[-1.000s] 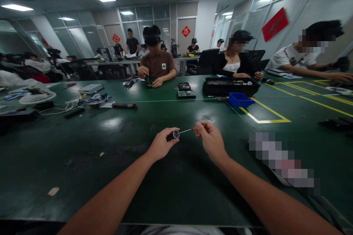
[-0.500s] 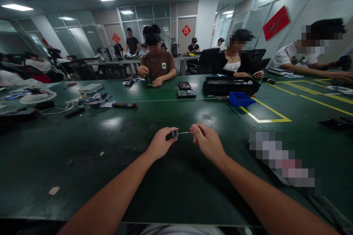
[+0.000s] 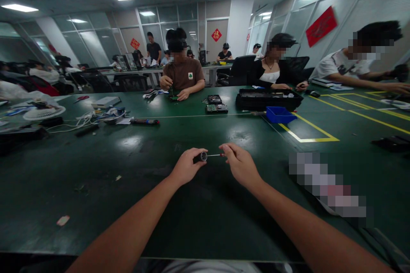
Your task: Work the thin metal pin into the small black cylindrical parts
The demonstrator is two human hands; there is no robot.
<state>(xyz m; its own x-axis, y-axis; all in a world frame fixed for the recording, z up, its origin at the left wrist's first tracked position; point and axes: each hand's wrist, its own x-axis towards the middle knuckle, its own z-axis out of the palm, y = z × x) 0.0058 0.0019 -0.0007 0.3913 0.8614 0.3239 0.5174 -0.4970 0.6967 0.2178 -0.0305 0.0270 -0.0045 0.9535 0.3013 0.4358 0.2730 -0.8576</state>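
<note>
The right hand (image 3: 240,163)'s fingers pinched a screwdriver (image 3: 214,155), its shaft pointing sideways at the round end of the black cylinder (image 3: 203,156) gripped in the left hand (image 3: 188,167)

The slender screwdriver with a silver shaft (image 3: 214,155) shows shiny, smooth metal; the short black cylinder (image 3: 201,157) looks like plastic, with a pale, glossy rim. The broad dark-green tabletop (image 3: 96,158) is smooth and reflective. The angular blue bin (image 3: 281,116) appears plastic, the brown T-shirt (image 3: 182,74) matt cloth.
</note>
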